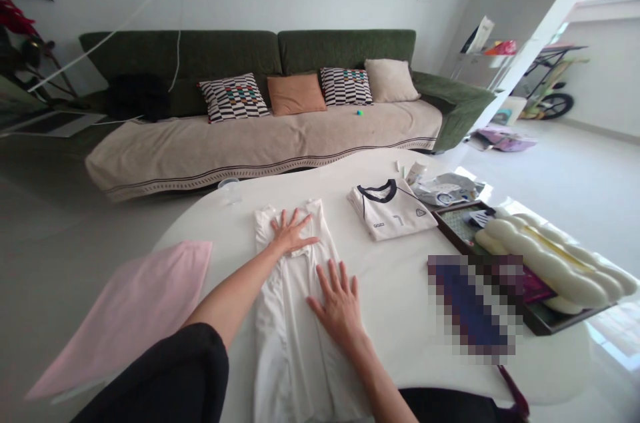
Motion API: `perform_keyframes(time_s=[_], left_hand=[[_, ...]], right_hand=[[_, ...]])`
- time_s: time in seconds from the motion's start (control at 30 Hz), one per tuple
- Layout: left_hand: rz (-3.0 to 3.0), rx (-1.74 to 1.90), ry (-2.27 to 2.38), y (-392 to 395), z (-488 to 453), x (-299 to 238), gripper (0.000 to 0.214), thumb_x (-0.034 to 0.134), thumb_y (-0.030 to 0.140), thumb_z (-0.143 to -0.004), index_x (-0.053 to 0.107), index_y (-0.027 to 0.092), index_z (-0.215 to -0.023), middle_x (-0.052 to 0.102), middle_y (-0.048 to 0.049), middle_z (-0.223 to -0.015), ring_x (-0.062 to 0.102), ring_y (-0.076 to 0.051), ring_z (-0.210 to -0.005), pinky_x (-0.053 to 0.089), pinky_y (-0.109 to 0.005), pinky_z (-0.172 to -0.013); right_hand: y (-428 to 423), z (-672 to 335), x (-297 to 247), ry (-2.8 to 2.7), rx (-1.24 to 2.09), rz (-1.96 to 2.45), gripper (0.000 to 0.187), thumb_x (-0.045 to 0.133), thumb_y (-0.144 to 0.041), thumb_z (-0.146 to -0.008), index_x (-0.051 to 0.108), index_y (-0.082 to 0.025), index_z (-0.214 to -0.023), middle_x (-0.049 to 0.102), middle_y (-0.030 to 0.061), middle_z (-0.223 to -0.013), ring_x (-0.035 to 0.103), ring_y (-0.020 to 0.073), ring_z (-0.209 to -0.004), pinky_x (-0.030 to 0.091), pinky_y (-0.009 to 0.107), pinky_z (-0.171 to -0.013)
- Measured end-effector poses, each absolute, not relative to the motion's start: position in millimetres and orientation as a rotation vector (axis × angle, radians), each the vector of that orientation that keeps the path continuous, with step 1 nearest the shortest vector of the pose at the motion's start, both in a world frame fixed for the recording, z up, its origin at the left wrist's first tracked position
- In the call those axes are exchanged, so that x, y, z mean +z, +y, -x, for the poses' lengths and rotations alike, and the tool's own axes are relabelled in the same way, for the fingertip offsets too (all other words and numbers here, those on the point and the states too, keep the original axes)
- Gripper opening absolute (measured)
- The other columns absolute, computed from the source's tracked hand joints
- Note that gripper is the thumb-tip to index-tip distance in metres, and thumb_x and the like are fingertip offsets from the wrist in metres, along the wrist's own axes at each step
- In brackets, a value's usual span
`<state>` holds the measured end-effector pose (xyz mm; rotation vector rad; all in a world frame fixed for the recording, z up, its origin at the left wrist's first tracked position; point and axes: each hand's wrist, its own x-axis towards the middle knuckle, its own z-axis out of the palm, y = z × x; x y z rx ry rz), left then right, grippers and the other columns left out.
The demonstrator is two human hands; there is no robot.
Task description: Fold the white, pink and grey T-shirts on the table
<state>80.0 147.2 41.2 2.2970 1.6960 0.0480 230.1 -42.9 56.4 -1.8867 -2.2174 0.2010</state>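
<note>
A white garment (300,343) lies lengthwise on the white table, its long sides turned in toward the middle; I cannot make out its exact kind. My left hand (291,234) rests on its upper part with fingers spread. Lower down, my right hand (339,300) lies flat near the garment's right edge, fingers apart. Neither hand grips the cloth. To the right of the garment, a folded white jersey (400,220) with a dark collar sits on the table. A pink cloth (135,310) hangs over the table's left edge.
On the right stands a tray (550,328) holding a cream, bumpy cushion-like object (545,253). A crumpled silver bag (447,188) lies behind it. A pixelated dark item (470,306) is at the front right. A clear cup (230,191) stands far left. The sofa (280,143) is beyond the table.
</note>
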Motion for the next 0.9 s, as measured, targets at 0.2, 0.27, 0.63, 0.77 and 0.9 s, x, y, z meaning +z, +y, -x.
perform_keyframes(time_s=[0.2,0.27,0.63,0.77,0.9], left_hand=[[-2.310,0.016,1.658,165,-82,46,0.084,0.038,0.078,-0.064,0.017,0.041,-0.136,0.000,-0.0010,-0.149,-0.012,-0.044,-0.129,0.002,-0.070,-0.091],[-2.306,-0.023,1.645,171,-84,51,0.082,0.038,0.077,-0.066,0.018,0.041,-0.136,0.001,-0.0004,-0.149,-0.009,-0.043,-0.130,0.005,-0.069,-0.093],[-2.021,0.035,2.087,173,-39,41,0.084,0.031,0.076,-0.070,0.018,0.031,-0.139,0.006,-0.0112,-0.148,0.003,-0.042,-0.131,0.012,-0.058,-0.099],[-2.071,0.093,2.023,160,-48,64,0.080,0.031,0.070,-0.075,0.013,0.027,-0.140,0.007,-0.0144,-0.147,0.004,-0.040,-0.131,0.012,-0.062,-0.097],[-2.479,0.312,1.681,76,-59,72,0.069,0.029,0.060,-0.083,0.009,0.027,-0.141,0.006,-0.0100,-0.148,0.002,-0.031,-0.134,0.015,-0.056,-0.101]], right_hand=[[-134,-262,4,-2.331,0.197,1.818,0.066,0.039,-0.054,-0.082,0.015,-0.031,-0.140,0.026,0.0053,-0.142,0.027,0.0359,-0.127,0.035,0.056,-0.092],[-156,-274,-9,-2.392,0.189,1.762,0.070,0.041,-0.056,-0.080,0.010,-0.033,-0.139,0.027,0.0058,-0.140,0.032,0.0366,-0.124,0.041,0.055,-0.086],[-144,-258,14,-2.377,0.314,1.835,0.064,0.039,-0.044,-0.085,0.009,-0.029,-0.139,0.013,0.0056,-0.143,0.018,0.0305,-0.130,0.031,0.055,-0.096],[-147,-250,16,-2.361,0.395,1.884,0.060,0.037,-0.044,-0.086,0.013,-0.030,-0.139,0.012,0.0039,-0.144,0.014,0.0290,-0.131,0.027,0.057,-0.098],[-141,-250,32,-2.336,0.413,1.900,0.057,0.036,-0.047,-0.086,0.019,-0.031,-0.139,0.013,0.0033,-0.145,0.013,0.0280,-0.132,0.027,0.055,-0.098]])
